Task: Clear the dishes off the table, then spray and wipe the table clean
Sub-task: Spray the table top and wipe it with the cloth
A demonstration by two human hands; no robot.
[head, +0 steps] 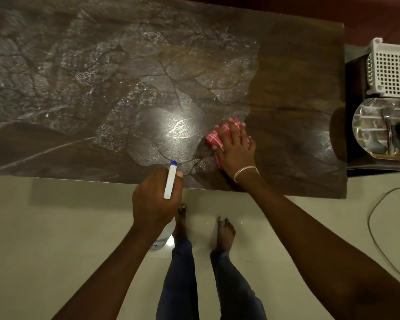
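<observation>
A dark wooden table [298, 88] fills the upper view; its left and middle are streaked with wet wipe marks, while the right end looks dry. My right hand [237, 145] presses flat on a red-and-white checked cloth [214, 139] near the table's front edge, right of centre. My left hand [156, 199] grips a white spray bottle [170, 181] with a blue nozzle tip, held over the front edge and pointing at the tabletop. The bottle's body shows below my wrist.
Off the table's right end, on a lower dark surface, stand a white perforated plastic basket [393, 70] and a clear round container [379, 128] holding dishes. A cable [376, 241] loops on the pale tiled floor at the right. My bare feet stand by the front edge.
</observation>
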